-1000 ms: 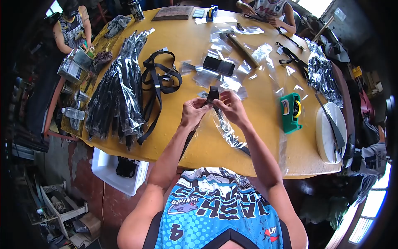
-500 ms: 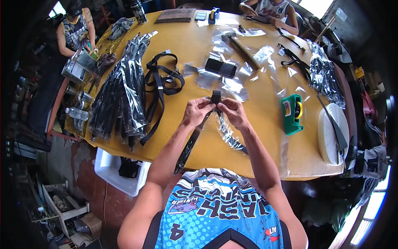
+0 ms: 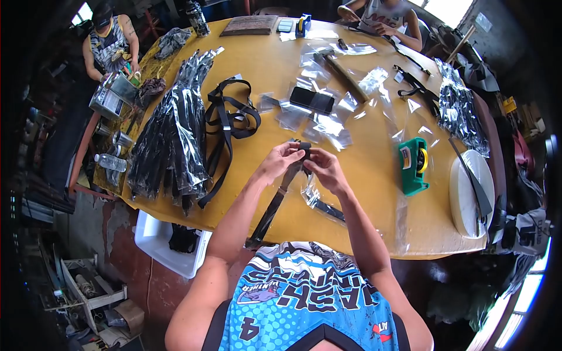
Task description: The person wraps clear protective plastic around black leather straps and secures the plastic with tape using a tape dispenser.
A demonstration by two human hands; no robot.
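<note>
Left hand (image 3: 280, 161) and right hand (image 3: 325, 170) meet, each grip pinched tight on the folded end of a black strap (image 3: 274, 206), held above the middle of the bench's (image 3: 363, 199) near edge. The strap's tail hangs over that edge. A clear plastic bag (image 3: 312, 195) lies just below the right hand. A green tape dispenser (image 3: 413, 166) sits toward the right edge.

bare tabletop (image 3: 243, 167) left (narrow), plastic bags (image 3: 328, 126) ahead
</note>
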